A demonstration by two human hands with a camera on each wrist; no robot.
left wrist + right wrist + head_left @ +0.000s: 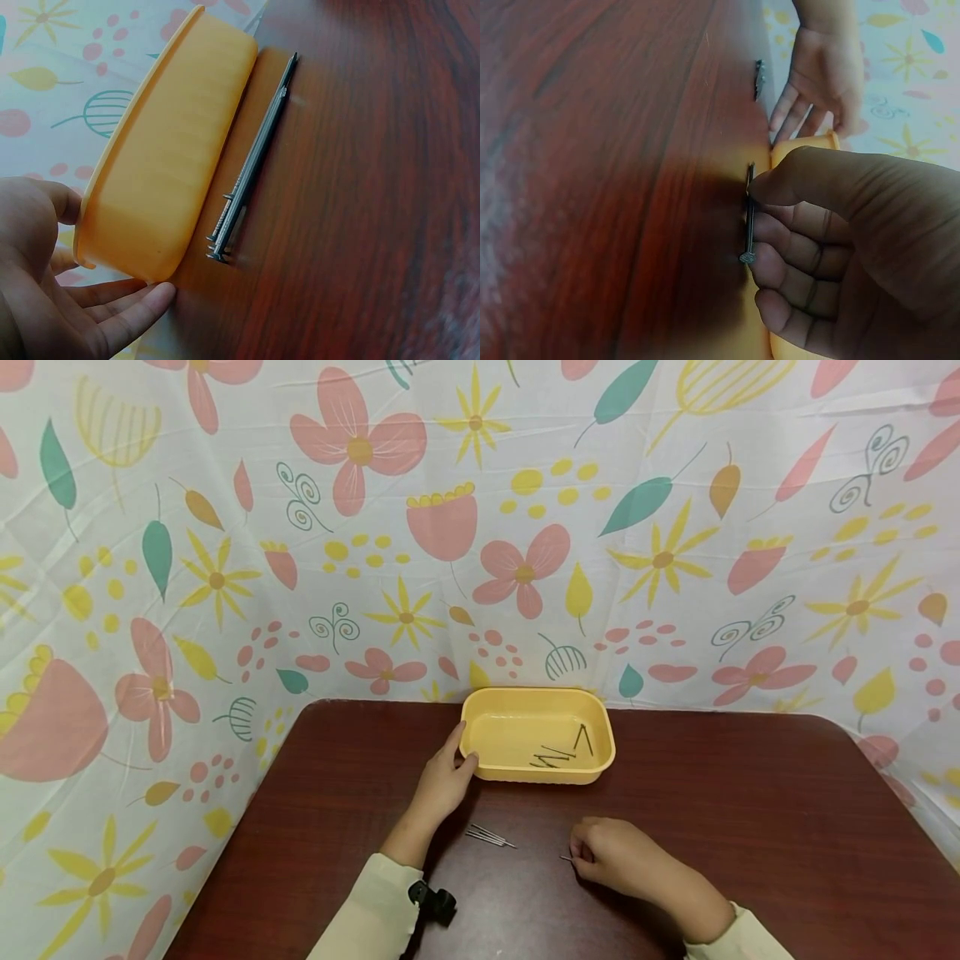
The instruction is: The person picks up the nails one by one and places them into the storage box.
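A yellow plastic tray [495,772] stands near the table's back edge in the head view. My left hand [442,781] grips its left end, with the thumb by the rim and other fingers along the side wall in the left wrist view. Several nails [557,752] lie scattered inside, toward the tray's right. On the table in front, a small bunch of nails [251,165] lies side by side. To the right of that bunch, my right hand [626,856] pinches one nail [749,225] between thumb and fingers, just above the tabletop. The nail's flat head shows in the right wrist view.
The dark red-brown wooden table [750,793] has rounded back corners. A floral cloth [525,568] hangs behind it and along the left side. A black strap mount [433,902] sits on the left sleeve.
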